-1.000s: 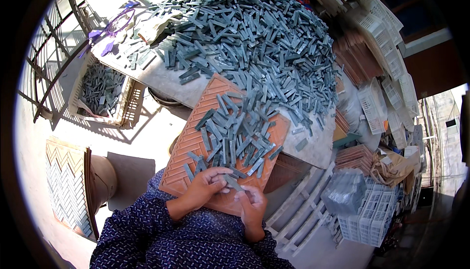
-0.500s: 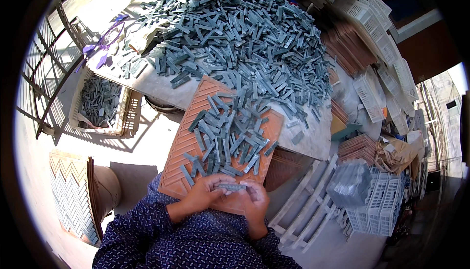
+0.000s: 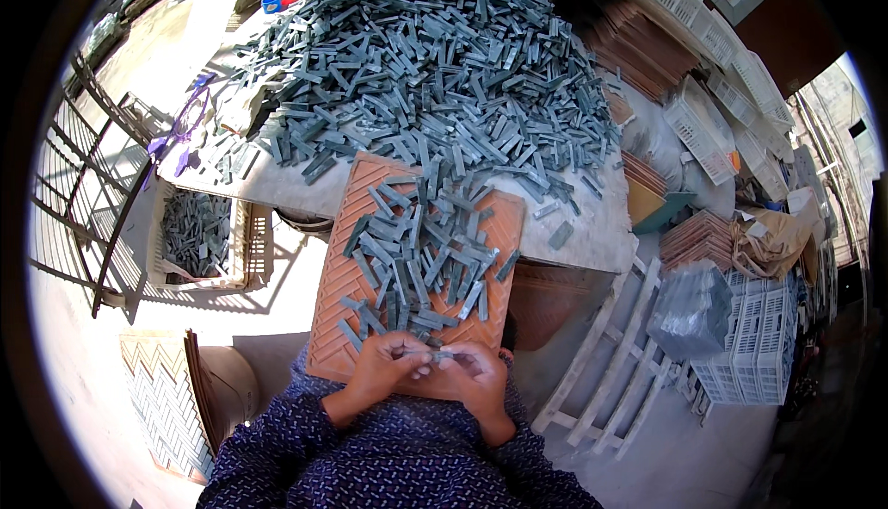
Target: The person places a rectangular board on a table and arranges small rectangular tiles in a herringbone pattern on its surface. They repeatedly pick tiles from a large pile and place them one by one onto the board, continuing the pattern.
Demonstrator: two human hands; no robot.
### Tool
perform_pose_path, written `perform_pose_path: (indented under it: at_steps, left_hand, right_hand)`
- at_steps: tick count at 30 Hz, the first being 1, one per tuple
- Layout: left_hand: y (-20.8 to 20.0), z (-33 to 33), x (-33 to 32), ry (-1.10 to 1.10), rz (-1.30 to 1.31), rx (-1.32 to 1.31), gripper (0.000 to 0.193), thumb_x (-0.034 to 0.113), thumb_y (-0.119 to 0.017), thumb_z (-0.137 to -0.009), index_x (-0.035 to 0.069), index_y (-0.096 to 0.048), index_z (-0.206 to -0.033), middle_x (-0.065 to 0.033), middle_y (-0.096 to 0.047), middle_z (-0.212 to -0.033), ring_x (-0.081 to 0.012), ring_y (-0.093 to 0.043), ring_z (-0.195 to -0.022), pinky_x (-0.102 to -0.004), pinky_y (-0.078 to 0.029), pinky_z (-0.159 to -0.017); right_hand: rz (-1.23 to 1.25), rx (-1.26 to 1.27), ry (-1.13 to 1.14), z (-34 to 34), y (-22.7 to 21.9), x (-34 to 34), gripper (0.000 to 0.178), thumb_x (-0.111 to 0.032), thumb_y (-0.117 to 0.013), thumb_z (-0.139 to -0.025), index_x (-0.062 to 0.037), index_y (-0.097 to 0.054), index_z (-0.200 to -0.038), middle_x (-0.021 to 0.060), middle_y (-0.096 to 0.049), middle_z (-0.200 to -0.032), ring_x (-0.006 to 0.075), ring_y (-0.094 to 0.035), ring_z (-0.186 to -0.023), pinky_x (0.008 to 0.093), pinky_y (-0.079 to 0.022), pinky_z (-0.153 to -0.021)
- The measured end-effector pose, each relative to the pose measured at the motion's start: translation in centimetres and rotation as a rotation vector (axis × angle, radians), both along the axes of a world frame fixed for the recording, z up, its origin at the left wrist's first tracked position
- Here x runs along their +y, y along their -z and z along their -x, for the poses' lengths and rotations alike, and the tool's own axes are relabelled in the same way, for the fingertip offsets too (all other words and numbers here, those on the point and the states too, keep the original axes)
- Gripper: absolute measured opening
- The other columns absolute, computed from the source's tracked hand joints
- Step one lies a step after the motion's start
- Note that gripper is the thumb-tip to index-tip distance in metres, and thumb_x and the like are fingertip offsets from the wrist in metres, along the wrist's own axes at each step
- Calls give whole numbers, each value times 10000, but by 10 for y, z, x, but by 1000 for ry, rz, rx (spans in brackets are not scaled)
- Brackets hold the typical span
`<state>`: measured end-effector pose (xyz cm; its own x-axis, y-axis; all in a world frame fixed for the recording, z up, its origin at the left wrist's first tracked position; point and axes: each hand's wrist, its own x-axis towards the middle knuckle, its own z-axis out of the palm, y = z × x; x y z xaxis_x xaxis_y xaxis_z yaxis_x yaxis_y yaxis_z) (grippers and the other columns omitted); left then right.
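Note:
My left hand (image 3: 381,364) and my right hand (image 3: 481,379) meet over the near end of an orange tray (image 3: 335,310) with herringbone grooves. Fingers of both are closed in a pinch on a small grey-green stone strip (image 3: 438,355), mostly covered by the fingertips; whether it is one strip or more I cannot tell. Just beyond my hands, a loose heap of similar stone strips (image 3: 416,264) lies across the tray's middle. The tray rests against my lap, its far end on the table (image 3: 578,248).
A large pile of stone strips (image 3: 444,74) covers the table. A crate of strips (image 3: 242,245) stands at left, above a herringbone-patterned panel (image 3: 166,393). To the right are a slatted wooden rack (image 3: 592,370), white plastic crates (image 3: 745,347) and stacked brown trays (image 3: 638,46).
The view has swung slightly, shifting the surroundings. My hands have drawn closer together, and less of the strip shows between their fingers.

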<state>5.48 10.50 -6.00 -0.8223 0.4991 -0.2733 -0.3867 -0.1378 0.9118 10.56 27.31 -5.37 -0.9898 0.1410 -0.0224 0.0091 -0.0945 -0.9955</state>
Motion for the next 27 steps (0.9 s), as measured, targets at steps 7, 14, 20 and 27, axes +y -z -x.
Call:
perform_pose_path:
  at_steps: [7,14,20,27]
  left_hand:
    - [-11,2,3,121,19,-167,254,155,-458,-978,-39,-615,-1026,-82,-667,-853,-92,-599,-678,-218,-492,-610]
    - [-5,5,7,232,-20,-98,266,124,-461,-969,-59,-579,-1121,-92,-667,-920,-96,-591,-709,-228,-492,-621]
    - [-8,5,6,193,136,-139,182,141,-495,-953,-13,-587,-921,-41,-631,-733,-79,-557,-585,-206,-452,-528]
    - [1,4,1,266,256,43,197,192,-516,-951,42,-560,-832,7,-551,-611,-60,-481,-505,-207,-373,-468]
  right_hand:
    - [-12,-75,63,3,-2,-1,111,-67,-637,-868,33,-621,-912,29,-609,-735,69,-564,-630,198,-447,-573]
    - [-60,-50,89,7,5,8,134,-99,-615,-887,35,-623,-897,31,-610,-711,66,-556,-573,193,-439,-527]
    - [-68,-125,11,6,3,11,141,-83,-615,-875,31,-637,-953,47,-624,-758,89,-577,-631,214,-461,-574]
    - [-572,351,-224,11,0,26,228,-53,-714,-745,-10,-661,-962,101,-625,-900,220,-612,-785,302,-486,-672]
